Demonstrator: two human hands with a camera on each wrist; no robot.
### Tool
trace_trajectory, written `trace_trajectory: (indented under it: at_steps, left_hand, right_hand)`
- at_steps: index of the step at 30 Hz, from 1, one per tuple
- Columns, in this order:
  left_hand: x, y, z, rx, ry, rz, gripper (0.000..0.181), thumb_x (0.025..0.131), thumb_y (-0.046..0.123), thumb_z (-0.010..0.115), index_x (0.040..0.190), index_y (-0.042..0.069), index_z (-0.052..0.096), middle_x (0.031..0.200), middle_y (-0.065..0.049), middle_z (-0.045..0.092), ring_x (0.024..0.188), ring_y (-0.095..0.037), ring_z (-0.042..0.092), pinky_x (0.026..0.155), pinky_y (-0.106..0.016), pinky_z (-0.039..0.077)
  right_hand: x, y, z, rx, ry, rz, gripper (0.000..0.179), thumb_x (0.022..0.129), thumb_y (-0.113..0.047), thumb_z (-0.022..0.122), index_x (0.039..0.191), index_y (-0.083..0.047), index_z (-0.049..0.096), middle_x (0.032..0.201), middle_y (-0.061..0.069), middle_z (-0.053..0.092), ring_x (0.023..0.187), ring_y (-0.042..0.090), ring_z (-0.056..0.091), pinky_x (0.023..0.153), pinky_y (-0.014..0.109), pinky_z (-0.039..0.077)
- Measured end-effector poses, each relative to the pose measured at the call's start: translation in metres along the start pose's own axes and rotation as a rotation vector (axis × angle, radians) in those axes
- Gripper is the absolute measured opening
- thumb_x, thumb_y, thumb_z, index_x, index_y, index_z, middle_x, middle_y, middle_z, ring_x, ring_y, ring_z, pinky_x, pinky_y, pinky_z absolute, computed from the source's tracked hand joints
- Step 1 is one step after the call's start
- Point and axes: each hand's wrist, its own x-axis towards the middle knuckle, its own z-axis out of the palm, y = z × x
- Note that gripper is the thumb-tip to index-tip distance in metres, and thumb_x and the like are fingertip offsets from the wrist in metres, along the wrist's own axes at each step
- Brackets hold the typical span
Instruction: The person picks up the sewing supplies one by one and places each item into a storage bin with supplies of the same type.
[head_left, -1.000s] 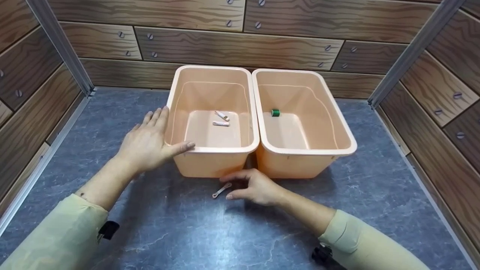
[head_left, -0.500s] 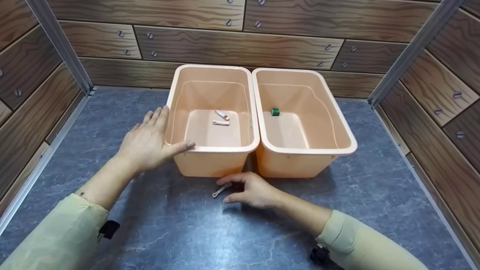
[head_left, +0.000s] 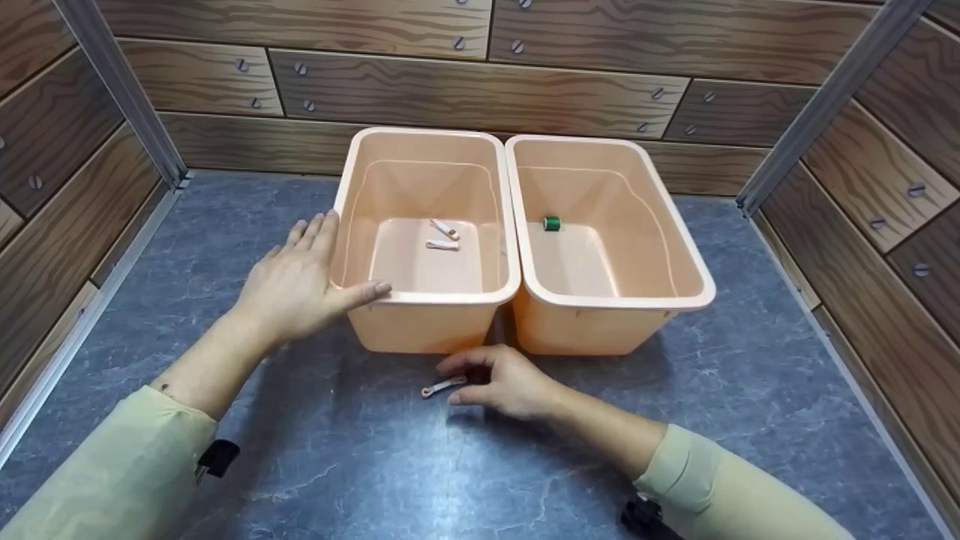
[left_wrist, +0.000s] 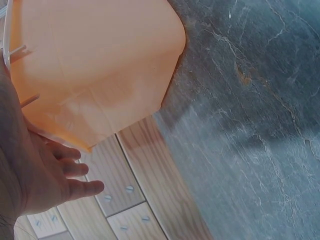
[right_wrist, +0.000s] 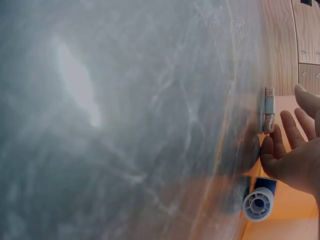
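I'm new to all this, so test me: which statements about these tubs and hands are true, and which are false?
1. The left tub holds two small bundles. True.
2. The green spool lies in the left tub. False: the green spool lies in the right tub.
3. The left hand touches the left tub. True.
4. The right hand reaches inside a tub. False: the right hand is in front of the tubs, beside a third bundle.

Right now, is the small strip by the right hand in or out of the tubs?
Out: the head view shows the small strip in front of the left tub, beside the right hand.
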Motion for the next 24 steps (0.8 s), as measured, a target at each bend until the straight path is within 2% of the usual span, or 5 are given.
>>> trace_trajectory:
  at_steps: [4, 10, 13, 19, 24]
  left_hand:
    - [0.000, 0.000, 0.000, 0.000, 0.003, -0.005, 0.133, 0.086, 0.095, 0.044, 0.167, -0.005, 0.014, 0.168, -0.035, 0.023, 0.155, -0.053, 0.021, 0.120, -0.069, 0.029]
    - [0.001, 0.000, 0.000, 0.002, -0.002, -0.007, 0.133, 0.085, 0.095, 0.044, 0.167, -0.005, 0.013, 0.168, -0.035, 0.022, 0.156, -0.053, 0.021, 0.120, -0.070, 0.029]
    - [0.001, 0.000, 0.000, 0.001, -0.002, -0.006, 0.133, 0.086, 0.095, 0.043, 0.167, -0.005, 0.013, 0.168, -0.035, 0.022, 0.156, -0.053, 0.021, 0.119, -0.070, 0.029]
    - [0.000, 0.000, -0.001, 0.001, -0.001, -0.004, 0.132, 0.086, 0.094, 0.045, 0.167, -0.006, 0.012, 0.168, -0.035, 0.022, 0.155, -0.054, 0.021, 0.119, -0.070, 0.029]
    - [0.000, 0.002, -0.002, -0.001, -0.016, -0.008, 0.133, 0.086, 0.095, 0.044, 0.167, -0.005, 0.011, 0.169, -0.035, 0.021, 0.156, -0.054, 0.020, 0.120, -0.069, 0.028]
  right_hand:
    - [-0.001, 0.000, 0.000, -0.007, 0.021, -0.001, 0.036, 0.089, -0.012, 0.087, 0.124, -0.004, 0.078, 0.107, 0.009, 0.078, 0.101, 0.028, 0.069, 0.082, 0.023, 0.052]
    - [-0.003, 0.001, -0.001, -0.040, 0.041, 0.009, 0.036, 0.089, -0.013, 0.088, 0.123, -0.006, 0.078, 0.109, 0.006, 0.078, 0.102, 0.025, 0.068, 0.086, 0.027, 0.054]
    - [-0.003, 0.001, 0.000, -0.046, 0.048, 0.018, 0.035, 0.089, -0.012, 0.087, 0.123, -0.006, 0.079, 0.108, 0.006, 0.078, 0.099, 0.022, 0.067, 0.081, 0.025, 0.054]
    - [0.000, 0.000, 0.006, -0.007, 0.050, 0.047, 0.032, 0.089, -0.009, 0.086, 0.121, -0.007, 0.079, 0.100, 0.008, 0.076, 0.069, 0.011, 0.063, 0.057, 0.019, 0.051]
    - [-0.001, -0.002, 0.010, 0.036, 0.030, 0.060, 0.032, 0.090, -0.007, 0.084, 0.121, -0.009, 0.079, 0.097, 0.009, 0.076, 0.056, 0.011, 0.059, 0.050, 0.019, 0.050]
